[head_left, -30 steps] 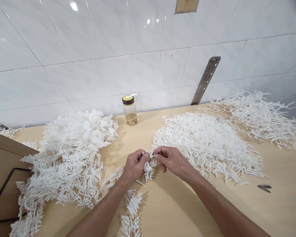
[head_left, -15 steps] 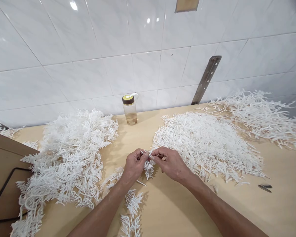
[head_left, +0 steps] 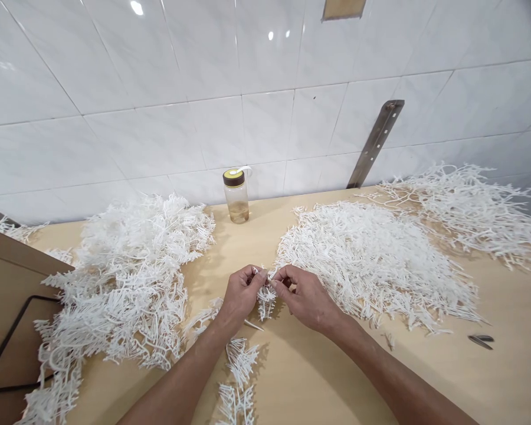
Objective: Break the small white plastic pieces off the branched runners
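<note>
Left hand (head_left: 242, 295): centre of the frame, thumb and fingers pinched on the upper end of a white sprig.
Right hand (head_left: 305, 295): just right of centre, thumb and forefinger closed at the same upper end, fingertips near those of the left hand.
Sprig (head_left: 266, 303): between the two hands at the centre, its branched part hanging down over the table (head_left: 318, 378).
Left pile (head_left: 133, 283): white sprigs heaped from the left of centre to the lower left.
Middle pile (head_left: 376, 260): white pieces spread right of centre, just beyond the right hand.
Far pile (head_left: 473, 206): looser, longer white strands at the right edge.
Loose sprigs (head_left: 241, 361): lower centre, beside the left forearm.
Bottle (head_left: 236, 199): upright near the wall (head_left: 265, 130), above the hands in the frame, dark rim and yellow-green lid, some brownish liquid low inside.
Cutter (head_left: 481, 341): small, dark, lying at the lower right; its exact kind is hard to tell.
Bracket (head_left: 376, 144): metal, with holes, slanting against the wall at the upper right.
Box (head_left: 13, 277): brown, left edge, a black bar across its side.
</note>
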A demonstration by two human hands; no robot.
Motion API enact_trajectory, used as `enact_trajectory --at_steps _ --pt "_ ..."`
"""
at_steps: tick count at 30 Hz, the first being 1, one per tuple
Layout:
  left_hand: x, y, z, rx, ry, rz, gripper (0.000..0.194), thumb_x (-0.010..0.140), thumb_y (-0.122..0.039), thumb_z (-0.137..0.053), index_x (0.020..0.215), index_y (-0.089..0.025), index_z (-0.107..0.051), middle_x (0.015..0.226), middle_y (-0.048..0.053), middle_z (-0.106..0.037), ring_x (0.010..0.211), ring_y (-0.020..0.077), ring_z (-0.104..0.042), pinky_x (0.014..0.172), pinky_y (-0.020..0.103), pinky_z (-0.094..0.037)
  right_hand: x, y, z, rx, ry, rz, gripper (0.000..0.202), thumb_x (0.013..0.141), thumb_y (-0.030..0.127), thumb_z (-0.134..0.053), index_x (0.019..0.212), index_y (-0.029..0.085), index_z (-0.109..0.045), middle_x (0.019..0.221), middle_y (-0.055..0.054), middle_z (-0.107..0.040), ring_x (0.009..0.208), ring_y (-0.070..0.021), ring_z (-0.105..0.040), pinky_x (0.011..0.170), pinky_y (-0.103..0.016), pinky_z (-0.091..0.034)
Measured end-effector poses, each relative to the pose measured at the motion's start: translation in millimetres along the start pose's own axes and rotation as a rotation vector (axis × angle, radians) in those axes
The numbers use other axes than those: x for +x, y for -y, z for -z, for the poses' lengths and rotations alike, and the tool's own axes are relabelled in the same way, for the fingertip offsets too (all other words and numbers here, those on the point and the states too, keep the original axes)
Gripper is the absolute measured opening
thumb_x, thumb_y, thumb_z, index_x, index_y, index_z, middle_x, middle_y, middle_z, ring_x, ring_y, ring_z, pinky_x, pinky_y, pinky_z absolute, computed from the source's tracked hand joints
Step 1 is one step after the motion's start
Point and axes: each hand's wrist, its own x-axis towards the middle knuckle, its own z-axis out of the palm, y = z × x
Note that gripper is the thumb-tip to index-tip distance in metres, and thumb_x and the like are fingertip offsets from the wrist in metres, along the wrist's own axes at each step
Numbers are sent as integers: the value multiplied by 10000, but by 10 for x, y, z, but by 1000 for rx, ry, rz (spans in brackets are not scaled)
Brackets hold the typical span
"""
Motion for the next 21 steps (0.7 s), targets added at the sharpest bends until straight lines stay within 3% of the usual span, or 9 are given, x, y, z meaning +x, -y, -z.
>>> enact_trajectory --at_steps 9,17,21 --pt "7 -3 -19 12 -23 -14 385 748 -505 -712 664 -145 -605 576 -29 -538 532 89 -461 533 207 -369 17 -35 0 -273 -74 57 94 868 176 -478 815 198 -553 752 -5 -597 658 -147 -535 600 -272 -378" --pt "34 53 -1 93 -24 -26 361 768 -498 -683 706 -149 -616 598 -13 -569 545 107 -491 543 218 -379 -9 13 -10 -255 -11 98 95 853 160 -474 804 201 -545 767 -7 -607 659 -143 -531 604 -269 -374" --pt "-10 58 -7 157 -37 -122 372 827 -513 -614 708 -160 -594 571 -32 -508 504 90 -420 514 215 -336 28 -57 -8 -284 -62 -28 96 829 187 -486 758 200 -550 709 -10 -609 643 -159 -533 593 -280 -382"
